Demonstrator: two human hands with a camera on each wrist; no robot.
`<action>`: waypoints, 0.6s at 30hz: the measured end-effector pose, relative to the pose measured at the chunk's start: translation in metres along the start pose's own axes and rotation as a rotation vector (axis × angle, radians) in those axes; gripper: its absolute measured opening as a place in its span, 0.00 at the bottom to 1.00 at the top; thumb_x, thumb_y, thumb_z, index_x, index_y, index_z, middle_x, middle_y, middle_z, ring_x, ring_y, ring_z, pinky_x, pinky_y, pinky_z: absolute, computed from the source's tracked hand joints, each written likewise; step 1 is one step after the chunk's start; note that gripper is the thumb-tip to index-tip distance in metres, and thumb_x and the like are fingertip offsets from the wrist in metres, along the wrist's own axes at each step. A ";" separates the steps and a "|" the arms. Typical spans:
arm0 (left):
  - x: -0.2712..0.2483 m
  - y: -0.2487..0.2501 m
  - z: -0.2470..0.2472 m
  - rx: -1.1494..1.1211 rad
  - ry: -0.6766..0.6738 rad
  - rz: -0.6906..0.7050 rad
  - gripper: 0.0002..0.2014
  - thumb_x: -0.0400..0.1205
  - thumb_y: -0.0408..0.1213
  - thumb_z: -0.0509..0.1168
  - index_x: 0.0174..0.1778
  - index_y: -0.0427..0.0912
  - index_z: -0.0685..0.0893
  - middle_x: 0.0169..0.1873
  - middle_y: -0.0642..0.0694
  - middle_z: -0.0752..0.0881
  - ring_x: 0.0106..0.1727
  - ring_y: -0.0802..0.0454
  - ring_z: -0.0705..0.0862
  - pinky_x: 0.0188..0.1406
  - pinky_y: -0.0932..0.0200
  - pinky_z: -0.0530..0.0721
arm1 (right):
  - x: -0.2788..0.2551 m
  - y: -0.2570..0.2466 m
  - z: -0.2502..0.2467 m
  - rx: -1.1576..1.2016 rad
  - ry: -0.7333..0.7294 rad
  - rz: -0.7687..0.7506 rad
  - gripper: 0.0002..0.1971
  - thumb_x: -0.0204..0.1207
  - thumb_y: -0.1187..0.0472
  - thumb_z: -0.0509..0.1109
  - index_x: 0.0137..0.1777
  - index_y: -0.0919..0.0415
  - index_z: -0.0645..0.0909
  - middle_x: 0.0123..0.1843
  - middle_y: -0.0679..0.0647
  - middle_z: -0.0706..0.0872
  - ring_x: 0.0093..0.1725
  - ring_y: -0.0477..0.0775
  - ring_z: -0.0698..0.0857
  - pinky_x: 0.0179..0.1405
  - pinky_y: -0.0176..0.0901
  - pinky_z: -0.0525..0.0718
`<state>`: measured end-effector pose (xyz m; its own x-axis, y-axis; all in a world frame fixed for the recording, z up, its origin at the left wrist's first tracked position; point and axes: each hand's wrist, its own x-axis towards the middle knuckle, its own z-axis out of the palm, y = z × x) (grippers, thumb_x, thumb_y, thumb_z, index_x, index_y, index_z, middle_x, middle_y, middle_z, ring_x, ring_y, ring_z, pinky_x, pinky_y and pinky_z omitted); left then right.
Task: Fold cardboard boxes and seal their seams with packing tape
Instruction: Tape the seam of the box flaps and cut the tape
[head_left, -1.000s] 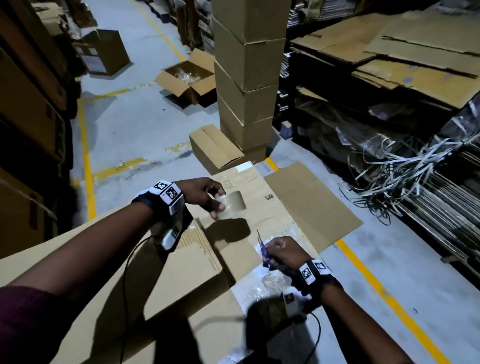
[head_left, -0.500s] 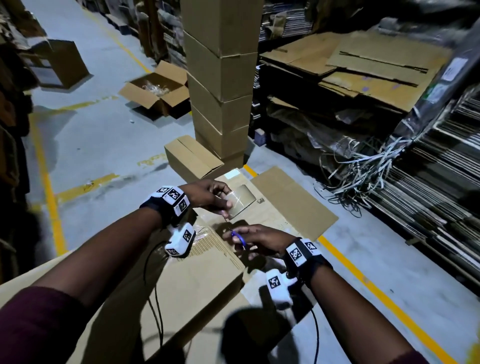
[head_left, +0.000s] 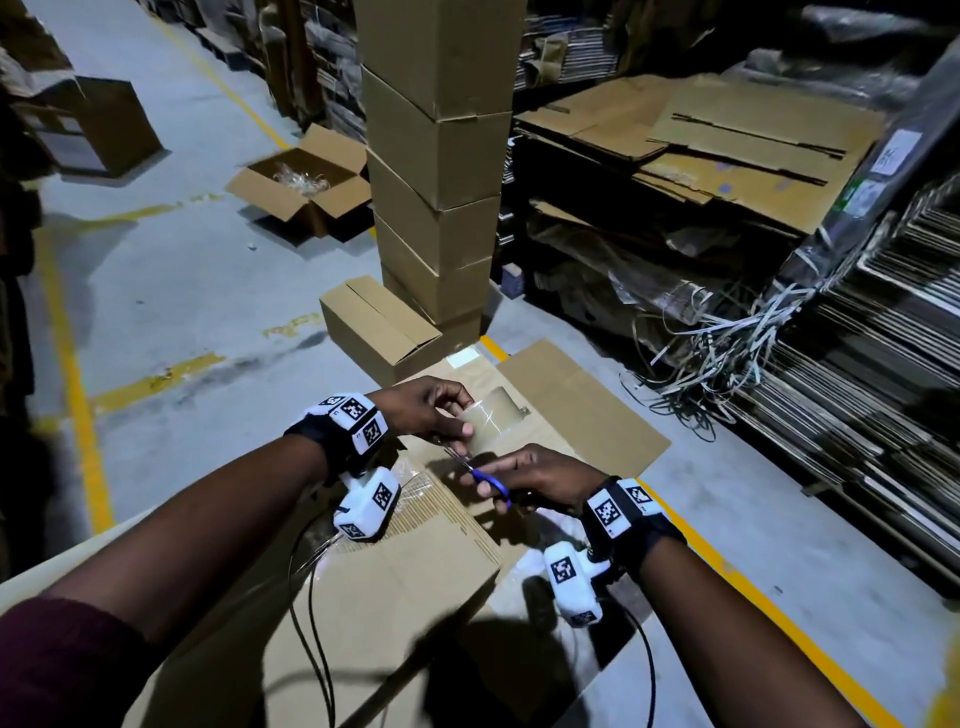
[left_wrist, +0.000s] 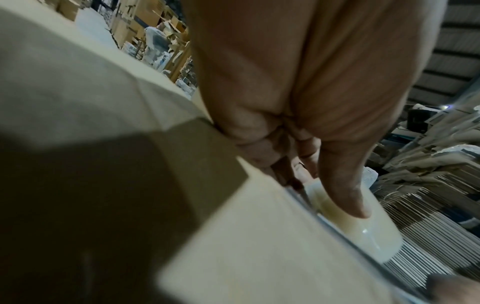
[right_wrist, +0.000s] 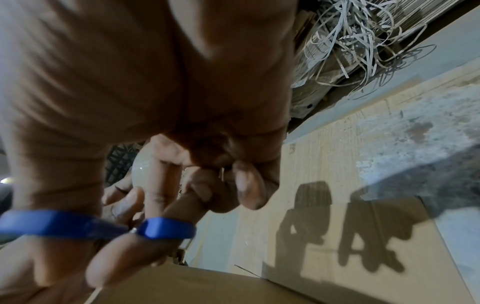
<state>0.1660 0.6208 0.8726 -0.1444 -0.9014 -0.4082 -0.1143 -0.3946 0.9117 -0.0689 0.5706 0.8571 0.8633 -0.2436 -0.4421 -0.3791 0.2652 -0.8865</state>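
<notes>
My left hand (head_left: 441, 415) grips a roll of clear packing tape (head_left: 493, 423) above the far edge of the cardboard box (head_left: 395, 587) in front of me. In the left wrist view the thumb lies across the tape roll (left_wrist: 363, 232). My right hand (head_left: 535, 475) holds blue-handled scissors (head_left: 485, 480), fingers through the loops, blades pointing up-left just under the roll. The right wrist view shows the blue handles (right_wrist: 98, 225) round my thumb and finger. A strip of tape (head_left: 415, 480) shines on the box top near the left wrist.
A flat cardboard sheet (head_left: 582, 415) lies on the floor beyond the box. A closed small box (head_left: 384, 327) sits by a tall stack of boxes (head_left: 436, 171). An open box (head_left: 306, 187) stands further back. Flattened cardboard and loose straps (head_left: 727, 332) fill the right side.
My right hand has risen from the box's right edge with the scissors and come up to the tape roll. The left hand has stayed at about the same place with the roll.
</notes>
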 end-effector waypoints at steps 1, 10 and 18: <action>0.000 -0.001 0.000 0.006 0.008 -0.002 0.13 0.80 0.23 0.72 0.55 0.36 0.78 0.50 0.38 0.82 0.41 0.43 0.92 0.48 0.54 0.90 | 0.000 -0.001 -0.001 0.007 -0.012 0.000 0.19 0.85 0.72 0.65 0.75 0.76 0.77 0.31 0.45 0.89 0.28 0.38 0.83 0.30 0.23 0.76; 0.001 -0.010 0.003 -0.190 0.189 0.063 0.14 0.80 0.23 0.71 0.61 0.30 0.78 0.48 0.36 0.90 0.48 0.42 0.93 0.52 0.56 0.90 | 0.014 0.030 -0.009 0.054 -0.098 0.191 0.16 0.82 0.64 0.74 0.69 0.62 0.86 0.48 0.53 0.93 0.45 0.49 0.89 0.48 0.39 0.87; -0.007 0.001 0.007 -0.282 0.250 0.056 0.18 0.73 0.28 0.74 0.57 0.33 0.79 0.44 0.40 0.91 0.50 0.40 0.93 0.51 0.56 0.91 | 0.032 0.082 -0.044 -0.631 0.550 0.435 0.12 0.74 0.58 0.81 0.45 0.62 0.80 0.39 0.52 0.86 0.35 0.49 0.85 0.28 0.33 0.77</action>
<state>0.1602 0.6276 0.8759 0.1057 -0.9247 -0.3656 0.1669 -0.3460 0.9233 -0.0873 0.5435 0.7639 0.3857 -0.6911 -0.6112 -0.8806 -0.0782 -0.4673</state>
